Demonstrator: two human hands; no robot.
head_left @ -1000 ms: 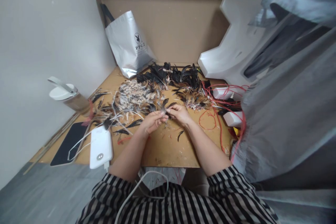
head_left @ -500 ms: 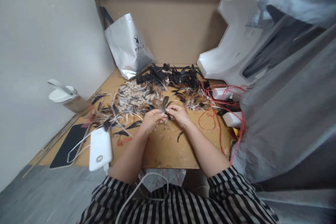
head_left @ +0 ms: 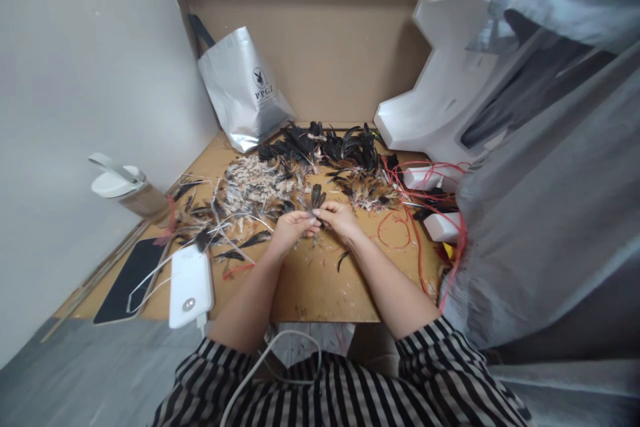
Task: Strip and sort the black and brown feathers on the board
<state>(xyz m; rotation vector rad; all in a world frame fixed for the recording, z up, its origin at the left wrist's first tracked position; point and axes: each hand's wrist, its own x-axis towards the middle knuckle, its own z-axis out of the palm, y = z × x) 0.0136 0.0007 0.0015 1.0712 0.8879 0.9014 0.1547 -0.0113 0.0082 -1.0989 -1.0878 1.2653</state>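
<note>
My left hand (head_left: pixel 290 225) and my right hand (head_left: pixel 340 217) meet fingertip to fingertip over the cardboard work surface (head_left: pixel 310 280). Both pinch the stem end of a small dark feather bundle (head_left: pixel 315 198) that stands up between them. Just beyond lie heaps of feathers: a pale speckled pile (head_left: pixel 253 183) to the left, black ones (head_left: pixel 325 143) at the back and brown ones (head_left: pixel 367 192) to the right. A single dark feather (head_left: pixel 343 259) rests on the board near my right wrist.
A silver shopping bag (head_left: pixel 243 90) leans against the cardboard back wall. Red wires (head_left: pixel 415 207) and white foam pieces (head_left: pixel 440 93) crowd the right. A white power bank (head_left: pixel 190 285) with cable, a black phone (head_left: pixel 129 280) and a lidded bottle (head_left: pixel 127 190) sit left. Grey cloth (head_left: pixel 550 200) hangs right.
The feather bundle now stands more upright between my fingertips. Both hands stay together at the same spot; the view has shifted slightly.
</note>
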